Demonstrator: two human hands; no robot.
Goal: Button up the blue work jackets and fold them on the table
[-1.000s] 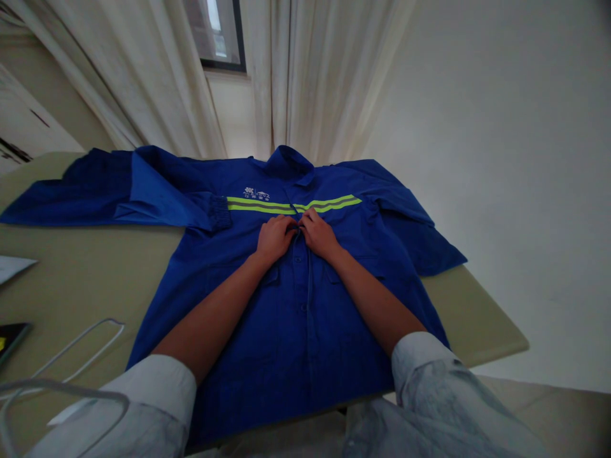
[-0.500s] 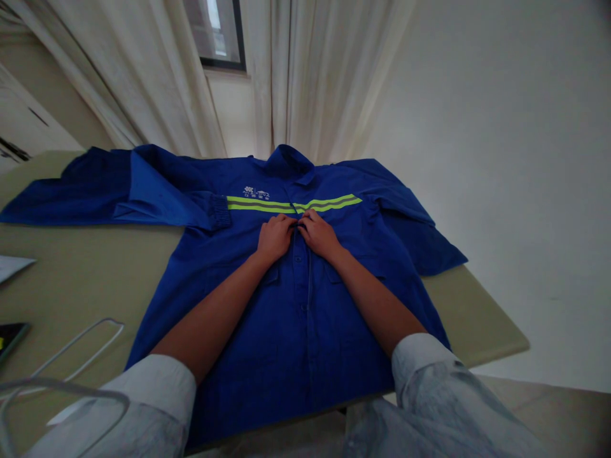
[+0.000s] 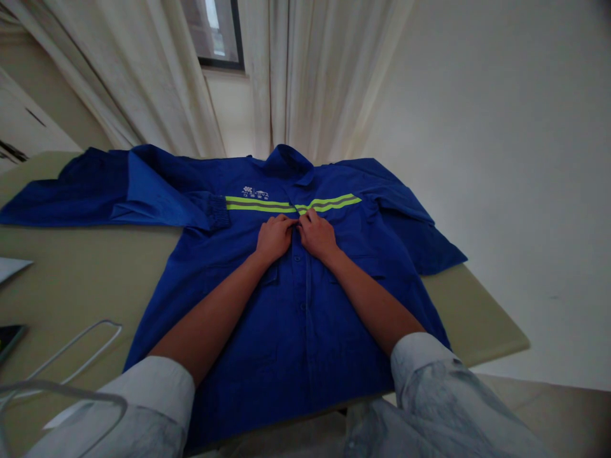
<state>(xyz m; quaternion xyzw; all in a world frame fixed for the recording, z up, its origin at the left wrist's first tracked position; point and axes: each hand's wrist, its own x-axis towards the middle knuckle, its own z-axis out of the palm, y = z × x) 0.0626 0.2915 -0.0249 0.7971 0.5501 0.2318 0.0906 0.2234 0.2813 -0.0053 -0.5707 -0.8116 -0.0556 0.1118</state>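
A royal-blue work shirt [image 3: 344, 356] lies spread face up, its collar [image 3: 289, 160] at the far end and a lime reflective stripe [image 3: 329, 203] across the chest. My left hand [image 3: 274, 238] and my right hand [image 3: 317, 234] sit side by side just below the stripe. Their fingers pinch the two edges of the shirt's front placket [image 3: 298, 222] together. A small button [image 3: 298, 259] shows just below my hands. The fastening under my fingertips is hidden.
The shirt's sleeves [image 3: 105, 197] spread over a khaki table [image 3: 81, 267]. A white wire loop [image 3: 81, 350], a phone [image 3: 7, 340] and a sheet of paper [image 3: 9, 267] lie at left. White curtains [image 3: 305, 76] hang beyond the table.
My hands stay at the placket, with only small finger shifts. The two halves of the reflective stripe now lie a little closer in line. The view has shifted slightly.
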